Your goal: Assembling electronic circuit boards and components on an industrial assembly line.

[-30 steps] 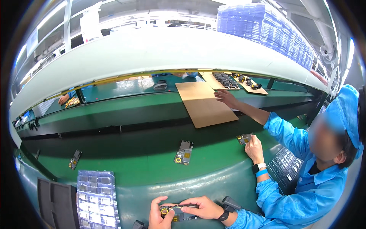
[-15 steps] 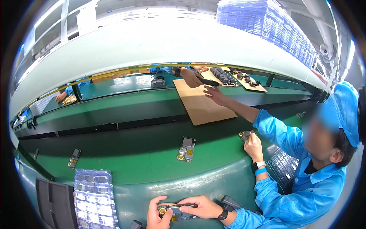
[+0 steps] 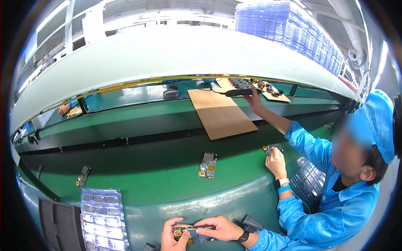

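Low in the picture, a small circuit board (image 3: 204, 239) with a round yellow ring at one end is gripped between my two hands. My left hand (image 3: 172, 238) closes round its left end, thumb pressed near the ring. From the right, my right hand (image 3: 222, 228) pinches its upper edge with thumb and fingers; a dark watch is on that wrist. Part of the board is covered by my fingers. Just right of my hands, a dark device (image 3: 251, 222) lies on the bench, and a second dark object (image 3: 150, 247) shows at the lower edge.
More boards lie on the green belt, one ahead (image 3: 207, 165) and one left (image 3: 83, 175). A clear parts tray (image 3: 102, 219) stands by a black tray (image 3: 56, 224). At right, a blue-clad co-worker (image 3: 326, 201) holds a board and a black corded device (image 3: 239, 92) above cardboard (image 3: 222, 115).
The black device has passed from a person across the line to the co-worker's raised hand. The far person's hands have left view. My hands keep their hold on the board.
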Available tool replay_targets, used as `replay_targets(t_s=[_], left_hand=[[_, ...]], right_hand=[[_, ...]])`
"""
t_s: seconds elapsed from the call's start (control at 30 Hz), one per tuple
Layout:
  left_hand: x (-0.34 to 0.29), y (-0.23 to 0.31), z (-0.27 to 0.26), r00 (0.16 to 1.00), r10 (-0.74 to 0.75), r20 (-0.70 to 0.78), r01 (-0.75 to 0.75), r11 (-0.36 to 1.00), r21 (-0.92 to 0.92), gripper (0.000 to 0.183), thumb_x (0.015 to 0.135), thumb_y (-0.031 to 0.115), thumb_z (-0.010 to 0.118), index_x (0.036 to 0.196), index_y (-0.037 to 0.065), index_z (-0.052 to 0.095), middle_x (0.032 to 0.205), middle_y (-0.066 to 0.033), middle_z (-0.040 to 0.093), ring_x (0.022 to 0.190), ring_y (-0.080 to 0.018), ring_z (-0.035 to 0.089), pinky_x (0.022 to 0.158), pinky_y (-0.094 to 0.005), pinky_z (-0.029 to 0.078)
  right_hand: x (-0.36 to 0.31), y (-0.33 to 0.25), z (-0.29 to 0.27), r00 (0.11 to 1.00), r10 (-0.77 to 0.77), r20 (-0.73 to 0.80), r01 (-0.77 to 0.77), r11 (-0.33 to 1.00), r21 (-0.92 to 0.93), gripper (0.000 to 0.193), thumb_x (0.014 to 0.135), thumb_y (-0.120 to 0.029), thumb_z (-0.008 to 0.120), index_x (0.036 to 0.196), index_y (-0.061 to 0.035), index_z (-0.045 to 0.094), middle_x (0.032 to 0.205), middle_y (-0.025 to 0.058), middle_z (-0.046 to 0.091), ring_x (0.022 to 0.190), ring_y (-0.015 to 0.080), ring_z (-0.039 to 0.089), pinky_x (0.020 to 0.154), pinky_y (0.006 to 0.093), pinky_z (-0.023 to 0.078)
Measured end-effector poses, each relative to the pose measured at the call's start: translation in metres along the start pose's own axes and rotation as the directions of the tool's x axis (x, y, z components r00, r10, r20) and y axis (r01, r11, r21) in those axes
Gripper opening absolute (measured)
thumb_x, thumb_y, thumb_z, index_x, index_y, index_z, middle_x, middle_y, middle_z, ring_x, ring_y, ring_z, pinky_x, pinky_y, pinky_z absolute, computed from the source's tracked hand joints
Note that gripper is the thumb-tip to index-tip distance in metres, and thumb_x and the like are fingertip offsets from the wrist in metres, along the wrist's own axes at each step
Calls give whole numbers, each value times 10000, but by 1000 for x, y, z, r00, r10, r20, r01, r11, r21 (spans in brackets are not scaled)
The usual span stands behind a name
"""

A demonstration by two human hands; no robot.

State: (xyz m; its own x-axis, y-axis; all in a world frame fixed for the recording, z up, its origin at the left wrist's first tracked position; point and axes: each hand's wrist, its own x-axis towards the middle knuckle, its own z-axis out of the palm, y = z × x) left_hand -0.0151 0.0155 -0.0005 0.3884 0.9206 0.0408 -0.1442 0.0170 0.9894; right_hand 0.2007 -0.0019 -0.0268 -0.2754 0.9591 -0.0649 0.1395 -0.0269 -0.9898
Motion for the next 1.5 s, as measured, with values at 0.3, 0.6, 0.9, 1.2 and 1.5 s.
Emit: replay_targets(t_s=[0.3,0.6,0.9,1.2,1.5], left_hand=[[-1,6,3,1000,18,-9,-17,998,62,428,984,72,626,1373,27,454,1097,-95,665,925,-136,631,810,-266,524],[-2,4,3,1000,15,-10,-15,1000,18,438,977,62,637,1372,23,450,1091,-99,666,913,-134,626,794,-258,523],[-1,5,3,998,52,-22,-51,997,56,426,988,68,634,1374,23,458,1092,-102,661,906,-139,623,793,-271,525],[2,7,2,1000,21,-12,-21,998,65,412,989,81,635,1359,10,470,1064,-99,666,864,-139,629,764,-266,524],[0,12,4,1000,14,-28,-10,993,113,405,986,89,631,1351,6,475,1065,-113,668,878,-158,640,778,-283,530]], right_hand=[[0,0,-1,998,-57,-8,56,995,-78,324,987,-297,690,1202,-56,721,973,47,762,805,90,653,711,268,526],[1,1,1,998,-69,-9,68,995,-78,341,995,-318,673,1214,-59,714,909,43,755,727,81,627,654,265,505],[3,6,4,997,-77,-18,77,997,9,364,994,-319,673,1219,-33,704,966,62,758,756,89,628,672,261,502],[2,-4,-1,999,-3,47,5,999,-39,334,1005,-263,665,1241,-28,694,1138,84,757,1002,152,705,882,292,539],[-4,-47,-2,999,-29,-32,27,997,-69,228,956,-208,715,1077,-15,733,952,138,758,851,212,720,759,337,552]])
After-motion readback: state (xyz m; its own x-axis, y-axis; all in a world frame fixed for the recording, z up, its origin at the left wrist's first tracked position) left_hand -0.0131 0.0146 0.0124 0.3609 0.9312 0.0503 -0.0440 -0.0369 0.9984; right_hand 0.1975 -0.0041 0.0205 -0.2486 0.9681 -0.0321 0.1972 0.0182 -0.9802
